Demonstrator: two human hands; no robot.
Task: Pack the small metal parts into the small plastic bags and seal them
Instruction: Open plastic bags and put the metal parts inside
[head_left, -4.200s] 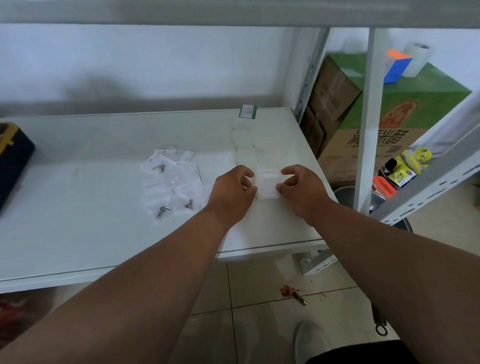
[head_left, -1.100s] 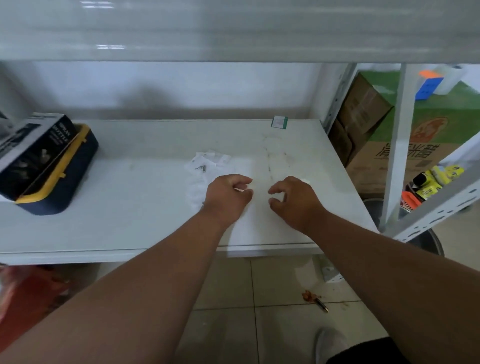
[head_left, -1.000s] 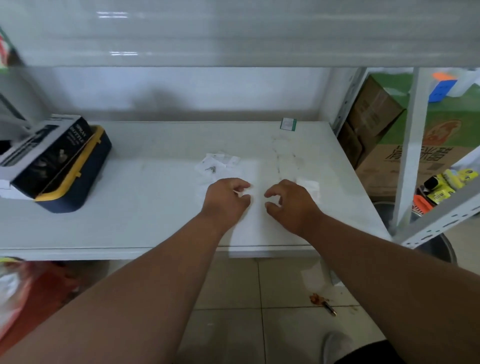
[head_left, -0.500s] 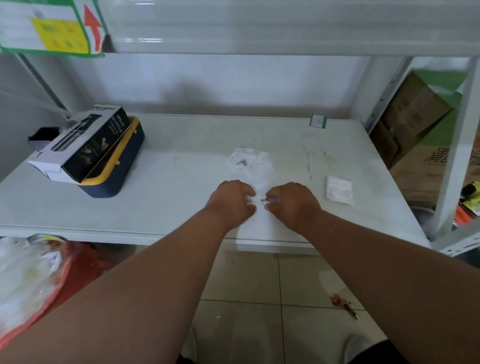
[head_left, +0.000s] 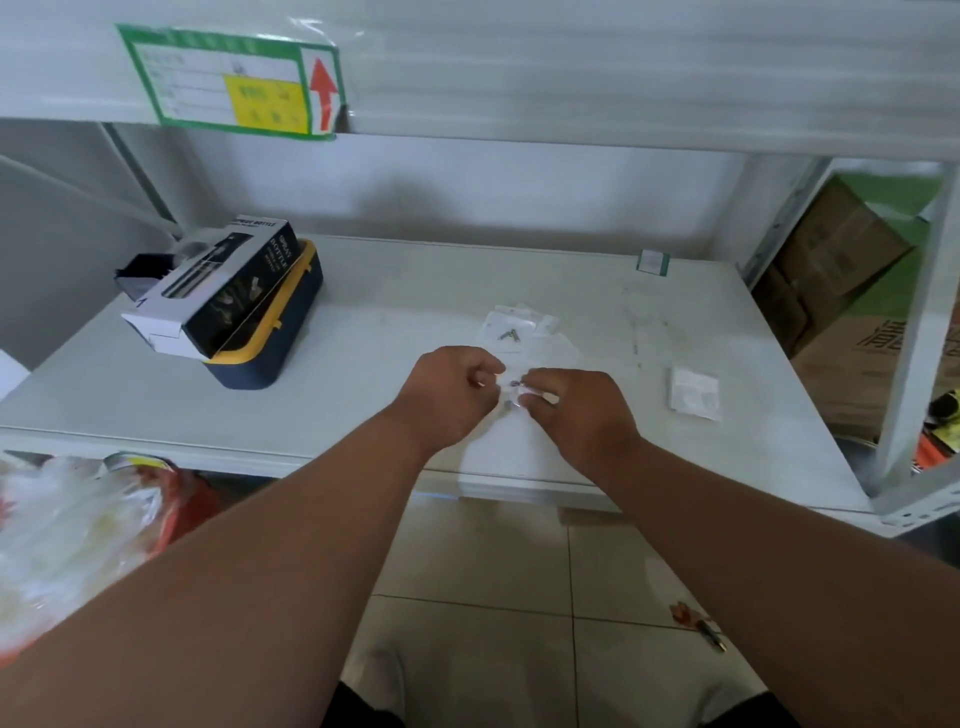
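Note:
Over the white shelf (head_left: 415, 322), my left hand (head_left: 449, 395) and my right hand (head_left: 576, 405) meet, both pinching a small clear plastic bag (head_left: 511, 392). A small metal part (head_left: 514, 384) shows between the fingertips, at or in the bag. Just beyond my hands lies a pile of clear bags (head_left: 519, 327), with another metal part (head_left: 509, 335) resting on it. A flat packed bag (head_left: 693, 387) lies apart to the right of my right hand.
A dark blue and yellow case (head_left: 270, 338) with a black-and-white spray bottle box (head_left: 218, 291) on top stands at the shelf's left. A small green-edged card (head_left: 653, 262) lies at the back right. Cardboard boxes (head_left: 831, 270) stand beyond the right upright.
The sealed bag was laid down at the right. Both hands moved left to the pile and now hold a fresh bag with a metal part. The view has swung left and up.

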